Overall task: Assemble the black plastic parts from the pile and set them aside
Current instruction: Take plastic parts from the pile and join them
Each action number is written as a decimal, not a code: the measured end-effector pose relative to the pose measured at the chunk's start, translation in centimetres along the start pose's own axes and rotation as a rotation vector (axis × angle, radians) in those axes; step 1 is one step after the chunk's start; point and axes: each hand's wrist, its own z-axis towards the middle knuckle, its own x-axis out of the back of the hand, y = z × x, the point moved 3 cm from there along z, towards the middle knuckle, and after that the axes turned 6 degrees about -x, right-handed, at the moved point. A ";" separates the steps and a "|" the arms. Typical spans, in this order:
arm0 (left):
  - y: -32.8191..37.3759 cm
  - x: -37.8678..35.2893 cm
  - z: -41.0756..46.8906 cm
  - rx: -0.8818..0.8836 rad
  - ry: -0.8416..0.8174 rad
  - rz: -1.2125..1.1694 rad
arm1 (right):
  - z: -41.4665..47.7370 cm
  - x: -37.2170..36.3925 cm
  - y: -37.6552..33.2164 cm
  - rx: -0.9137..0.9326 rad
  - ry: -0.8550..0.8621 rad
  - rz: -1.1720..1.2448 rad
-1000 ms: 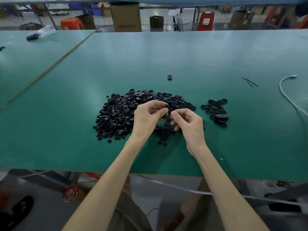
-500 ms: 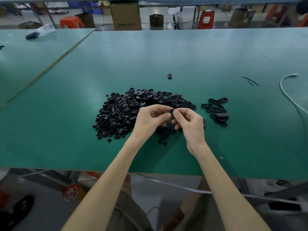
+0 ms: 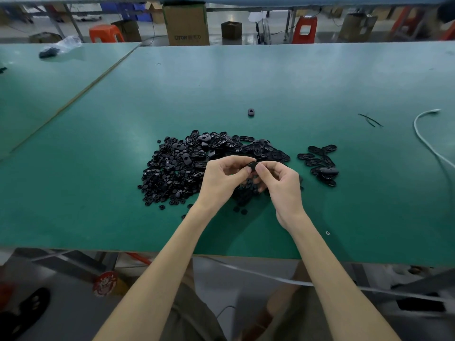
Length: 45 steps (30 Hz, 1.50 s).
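Observation:
A pile of small black plastic parts (image 3: 187, 166) lies on the green table (image 3: 270, 82), oval pieces at its back and small round ones at its left. To the right sits a smaller group of oval black parts (image 3: 320, 161). Above the pile's near right side, my left hand (image 3: 222, 179) and my right hand (image 3: 280, 183) meet. Both pinch one black part (image 3: 252, 166) between thumbs and fingertips. Most of that part is hidden by the fingers.
A single black part (image 3: 251, 112) lies alone farther back on the table. Thin black strips (image 3: 369, 119) and a white cable (image 3: 426, 141) lie at the right. A plastic bag (image 3: 61, 46) rests on the left table. Boxes and stools stand beyond the far edge.
My hands have come together over the pile; the gap between them has closed and both now pinch the same black part. The piles have not moved.

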 end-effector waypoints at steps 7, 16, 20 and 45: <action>0.6 -1.3 -0.1 -0.011 0.060 0.094 | -0.2 -0.2 -0.2 -0.004 -0.014 -0.043; 0.9 -1.0 -0.1 -0.004 0.041 0.111 | -0.1 -0.2 -0.3 -0.004 -0.005 -0.025; 0.9 -0.6 0.0 0.018 -0.003 0.021 | 0.1 0.0 -0.2 -0.003 0.033 0.019; 5.2 -12.6 5.7 -0.037 -0.216 0.395 | -0.1 0.4 0.1 -0.120 -0.010 0.197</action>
